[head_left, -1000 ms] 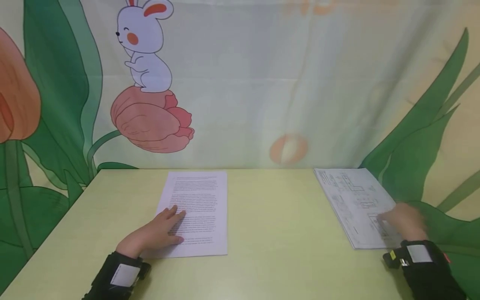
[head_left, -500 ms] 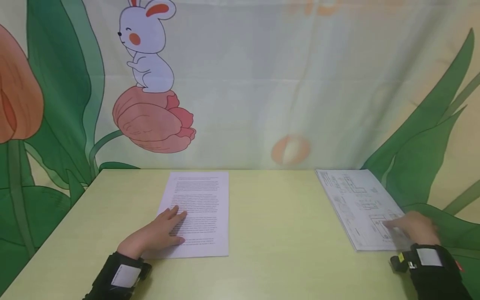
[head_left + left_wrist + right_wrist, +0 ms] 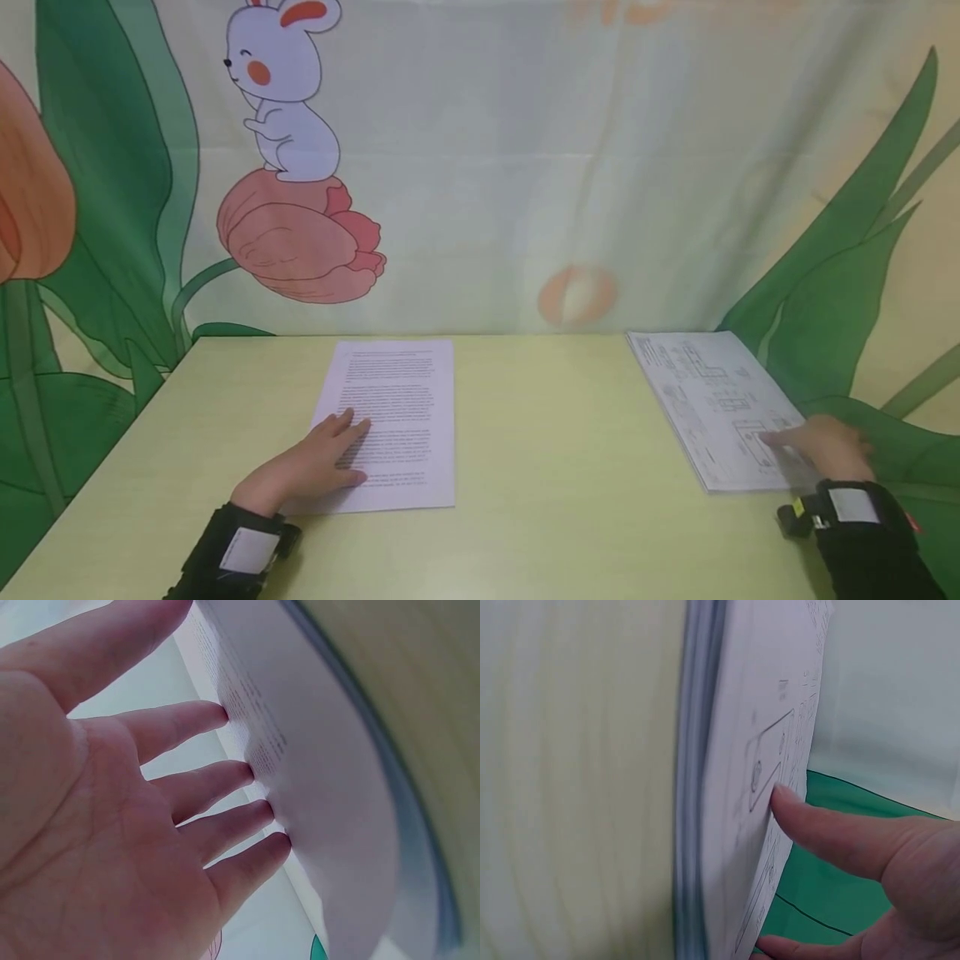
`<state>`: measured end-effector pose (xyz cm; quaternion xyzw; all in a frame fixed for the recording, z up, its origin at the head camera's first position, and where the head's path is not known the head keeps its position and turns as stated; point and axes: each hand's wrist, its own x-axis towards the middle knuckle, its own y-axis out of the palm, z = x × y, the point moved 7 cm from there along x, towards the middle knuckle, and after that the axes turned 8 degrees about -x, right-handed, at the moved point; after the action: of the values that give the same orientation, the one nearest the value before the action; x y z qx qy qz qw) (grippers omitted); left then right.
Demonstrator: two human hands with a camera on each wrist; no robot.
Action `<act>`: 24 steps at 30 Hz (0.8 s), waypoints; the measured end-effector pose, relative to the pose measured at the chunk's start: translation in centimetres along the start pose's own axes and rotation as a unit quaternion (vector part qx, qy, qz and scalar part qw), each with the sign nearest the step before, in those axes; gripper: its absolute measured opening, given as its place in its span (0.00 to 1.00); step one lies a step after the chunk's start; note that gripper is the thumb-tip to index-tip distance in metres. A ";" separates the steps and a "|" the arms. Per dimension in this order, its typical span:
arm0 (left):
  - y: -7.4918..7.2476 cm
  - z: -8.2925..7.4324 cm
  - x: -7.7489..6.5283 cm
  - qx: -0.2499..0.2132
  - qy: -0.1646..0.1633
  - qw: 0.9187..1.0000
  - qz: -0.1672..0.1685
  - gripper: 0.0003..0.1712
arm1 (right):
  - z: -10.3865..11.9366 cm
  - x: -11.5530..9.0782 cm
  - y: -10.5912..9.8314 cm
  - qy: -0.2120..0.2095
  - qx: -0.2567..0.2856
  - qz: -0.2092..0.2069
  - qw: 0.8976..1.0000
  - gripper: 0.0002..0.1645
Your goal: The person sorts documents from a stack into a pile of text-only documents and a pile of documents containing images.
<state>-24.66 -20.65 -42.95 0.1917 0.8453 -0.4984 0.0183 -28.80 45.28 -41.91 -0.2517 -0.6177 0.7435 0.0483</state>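
Observation:
In the head view, a stack of paper covered in printed text point(image 3: 393, 400) lies left of centre on the table. My left hand point(image 3: 311, 462) rests on its lower left part, fingers spread and fairly straight. The left wrist view shows the fingertips point(image 3: 262, 808) touching the top sheet, whose near edge curves. At the table's right, a second paper stack point(image 3: 701, 417) carries line drawings. My right hand point(image 3: 828, 446) is over its lower right edge. The extended thumb point(image 3: 817, 825) touches the top sheet in the right wrist view; most other fingers are hidden.
Both stacks lie on a pale yellow table point(image 3: 540, 467), with bare tabletop between them. Behind the table hangs a printed curtain point(image 3: 480, 167) with a rabbit and tulips. Each wrist wears a black strap with a small camera.
My right hand, blurred a second ago, has shifted slightly right over the drawings and is steadier now. The left hand and both stacks keep their places; the head view shifts a little.

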 end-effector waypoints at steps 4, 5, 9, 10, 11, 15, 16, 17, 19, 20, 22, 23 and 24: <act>0.0 0.0 0.0 0.000 -0.001 1.000 0.002 0.44 | 0.1 0.0 -0.3 -0.015 -0.004 -0.011 1.000 0.58; 0.0 0.0 0.0 -0.001 -0.002 1.000 0.002 0.44 | 0.1 0.0 -0.3 -0.016 -0.001 -0.012 1.000 0.58; 0.1 -0.1 0.0 0.004 0.002 1.000 0.002 0.44 | -0.2 0.0 -0.2 -0.006 0.005 -0.021 1.000 0.62; 0.0 -0.1 0.0 0.004 0.002 1.000 0.001 0.44 | -0.2 0.0 -0.2 -0.003 0.010 -0.026 1.000 0.64; 0.0 -0.1 0.0 0.004 0.003 1.000 0.000 0.44 | -0.2 0.0 -0.2 0.002 0.016 -0.030 0.999 0.67; -0.1 -0.1 0.1 0.006 0.009 1.000 -0.004 0.44 | -0.5 0.0 -0.3 0.019 0.048 -0.050 0.997 0.76; -0.1 -0.1 0.1 0.004 0.010 1.000 -0.004 0.44 | -0.6 0.0 -0.4 0.017 0.051 -0.058 0.997 0.74; -0.1 0.0 0.1 0.004 0.012 1.000 -0.005 0.44 | -0.6 0.0 -0.5 0.011 0.047 -0.072 0.996 0.70; 0.0 0.0 0.1 0.003 0.014 1.000 -0.006 0.44 | -0.5 -0.2 -1.0 -0.009 0.038 -0.111 0.993 0.55; 0.0 0.0 0.1 0.003 0.015 1.000 -0.006 0.44 | -0.5 -0.3 -1.3 -0.020 0.033 -0.130 0.991 0.46; 0.1 0.1 0.2 0.002 0.013 1.000 -0.006 0.44 | -0.4 -0.6 -1.7 -0.041 0.029 -0.166 0.985 0.31; 0.2 0.2 0.2 0.003 0.012 1.000 -0.006 0.44 | -0.4 -0.7 -1.8 -0.046 0.032 -0.178 0.983 0.26; 0.2 0.2 0.2 0.003 0.011 1.000 -0.006 0.44 | -0.5 -0.9 -1.9 -0.049 0.038 -0.185 0.981 0.23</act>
<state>-24.84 -20.71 -43.28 0.1917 0.8451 -0.4990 0.0056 -28.29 45.83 -39.91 -0.0947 -0.6268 0.7558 0.1639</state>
